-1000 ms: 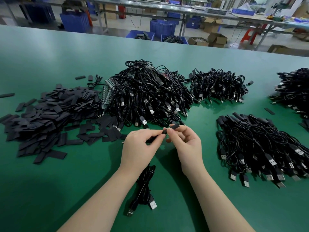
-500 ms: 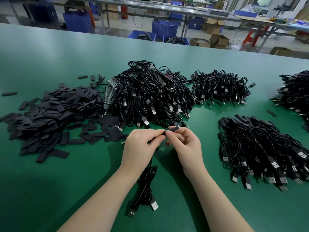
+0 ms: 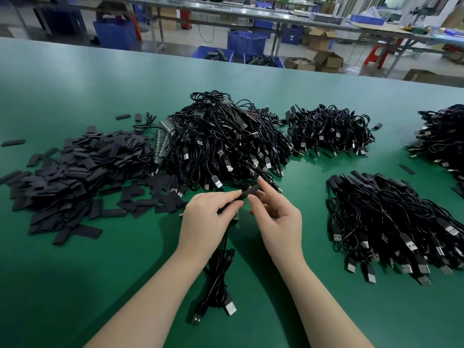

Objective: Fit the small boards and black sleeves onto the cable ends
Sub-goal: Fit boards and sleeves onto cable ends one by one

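My left hand (image 3: 206, 222) grips the end of a black cable (image 3: 218, 270) just above the green table (image 3: 75, 285). The rest of that cable trails down to two USB plugs (image 3: 229, 308) near the front edge. A black sleeve (image 3: 251, 191) sticks out of my left fingers, tilted up to the right. My right hand (image 3: 278, 219) pinches the sleeve's free end between forefinger and thumb, its other fingers loosely spread. Whether a small board sits inside the sleeve is hidden.
A heap of loose black sleeves (image 3: 70, 172) lies at the left, with strips of small boards (image 3: 160, 146) beside it. Cable piles sit ahead (image 3: 221, 146), behind (image 3: 326, 131), at the right (image 3: 391, 222) and at the far right (image 3: 444, 141).
The right hand's fingers have loosened and spread, so more of the sleeve shows between the hands. Both hands stay in about the same place over the table.
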Demonstrator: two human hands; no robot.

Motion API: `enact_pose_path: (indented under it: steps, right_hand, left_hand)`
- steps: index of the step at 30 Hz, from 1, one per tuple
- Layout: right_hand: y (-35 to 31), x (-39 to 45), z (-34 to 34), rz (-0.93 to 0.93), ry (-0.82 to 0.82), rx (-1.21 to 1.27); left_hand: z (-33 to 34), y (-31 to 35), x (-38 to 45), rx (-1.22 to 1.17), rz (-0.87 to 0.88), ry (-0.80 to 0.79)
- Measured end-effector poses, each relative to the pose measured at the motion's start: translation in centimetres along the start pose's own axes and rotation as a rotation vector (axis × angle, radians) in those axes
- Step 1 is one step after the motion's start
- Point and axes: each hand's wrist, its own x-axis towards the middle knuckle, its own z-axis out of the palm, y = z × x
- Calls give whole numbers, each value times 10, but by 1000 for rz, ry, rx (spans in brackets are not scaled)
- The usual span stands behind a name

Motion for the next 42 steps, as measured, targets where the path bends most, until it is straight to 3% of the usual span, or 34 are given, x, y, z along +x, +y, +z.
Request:
enact_pose_path:
  steps: [14,25,35,39,42]
  right_hand:
    - [-3,-1,8,111,-149,-28]
    - [-1,12,-9,213,82,253]
    - [-3,7,0,201,-52,255]
    - [-8,8,-4,191,33,272]
    - [-27,22,-20,200,154,472]
  left_hand:
    - [1,-2,0,25,-33,-87]
    - [2,-10,4,136,92,-233]
    - [2,-7,2,51,114,-67]
    - [1,-2,1,22,102,-82]
    - [2,-3,0,24,128,-65]
